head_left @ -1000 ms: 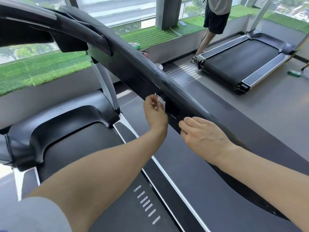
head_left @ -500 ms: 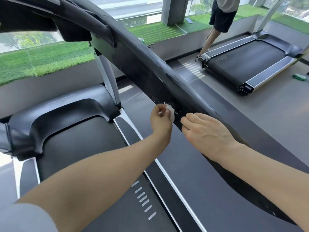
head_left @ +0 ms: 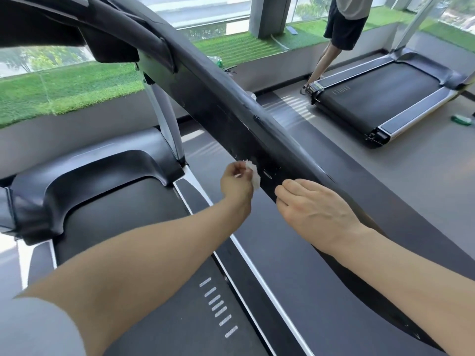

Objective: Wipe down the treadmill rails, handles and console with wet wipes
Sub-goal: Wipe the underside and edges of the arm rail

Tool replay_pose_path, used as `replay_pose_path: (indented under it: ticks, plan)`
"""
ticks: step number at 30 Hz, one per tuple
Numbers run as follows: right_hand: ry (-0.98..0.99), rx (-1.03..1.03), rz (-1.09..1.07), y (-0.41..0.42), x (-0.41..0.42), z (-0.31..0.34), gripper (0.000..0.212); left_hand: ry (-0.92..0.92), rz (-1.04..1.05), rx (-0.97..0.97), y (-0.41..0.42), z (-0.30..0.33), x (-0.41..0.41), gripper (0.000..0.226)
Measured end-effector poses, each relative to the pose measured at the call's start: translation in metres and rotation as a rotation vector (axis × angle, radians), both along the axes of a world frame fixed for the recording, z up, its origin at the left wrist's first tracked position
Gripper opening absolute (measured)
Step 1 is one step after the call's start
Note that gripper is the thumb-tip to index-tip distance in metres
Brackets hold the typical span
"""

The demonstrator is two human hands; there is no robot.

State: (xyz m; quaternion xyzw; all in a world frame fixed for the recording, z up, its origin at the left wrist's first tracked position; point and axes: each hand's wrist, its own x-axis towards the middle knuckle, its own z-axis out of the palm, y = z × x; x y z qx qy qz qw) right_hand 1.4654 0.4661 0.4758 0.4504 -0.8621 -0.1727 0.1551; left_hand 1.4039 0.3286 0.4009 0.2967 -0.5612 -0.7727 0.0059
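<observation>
A long black treadmill handrail [head_left: 231,98] runs diagonally from the upper left to the lower right. My left hand [head_left: 236,182] pinches a small crumpled white wet wipe [head_left: 253,172] against the rail's inner side, where the surface looks wet and shiny. Just to its right, my right hand [head_left: 316,211] lies on the rail's lower edge, fingers together and curled under it, gripping the rail. The underside of the console [head_left: 51,19] fills the top left corner.
Below the rail lie the treadmill belt [head_left: 144,253], its black motor cover [head_left: 84,181] and a silver upright [head_left: 164,116]. A second treadmill [head_left: 380,96] stands at the right with a person's legs [head_left: 323,60] beside it. A green packet [head_left: 461,120] lies on the floor.
My left hand with the wipe has slid a short way down along the rail toward my right hand. The right hand has kept its hold on the rail.
</observation>
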Motion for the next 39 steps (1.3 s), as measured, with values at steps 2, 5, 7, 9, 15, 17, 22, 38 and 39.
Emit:
replay_pose_path:
  ticks: [2, 5, 7, 9, 15, 17, 22, 38, 39]
  plan:
    - [-0.004, 0.012, 0.000, 0.001, -0.001, 0.000, 0.025, 0.008, -0.022, -0.002, -0.003, -0.003, 0.002, 0.025]
    - [0.009, 0.024, -0.005, 0.002, -0.001, -0.003, 0.025, 0.028, 0.133, -0.016, -0.027, 0.007, -0.034, 0.019]
    - [0.019, 0.041, -0.014, 0.001, -0.002, -0.004, 0.024, 0.029, 0.199, -0.011, -0.038, 0.014, -0.055, 0.020]
    - [0.014, 0.044, -0.026, 0.001, -0.002, -0.003, 0.024, 0.015, 0.183, -0.033, -0.034, 0.015, -0.053, 0.021]
    - [0.017, 0.026, -0.037, 0.001, 0.000, 0.000, 0.025, -0.081, -0.032, 0.084, -0.002, -0.002, -0.005, 0.027]
    - [0.028, 0.021, -0.028, 0.002, 0.000, -0.001, 0.025, -0.033, 0.018, 0.005, -0.015, 0.004, -0.020, 0.024]
    - [0.041, 0.047, -0.025, 0.002, -0.001, -0.002, 0.025, 0.038, 0.170, -0.061, -0.044, 0.025, -0.060, 0.018]
    - [0.024, 0.015, -0.010, 0.005, -0.002, -0.004, 0.024, 0.040, -0.014, 0.036, -0.027, 0.035, -0.027, 0.022]
    - [0.017, 0.008, -0.007, 0.005, -0.002, -0.004, 0.024, 0.044, -0.083, 0.041, -0.023, 0.029, -0.018, 0.023]
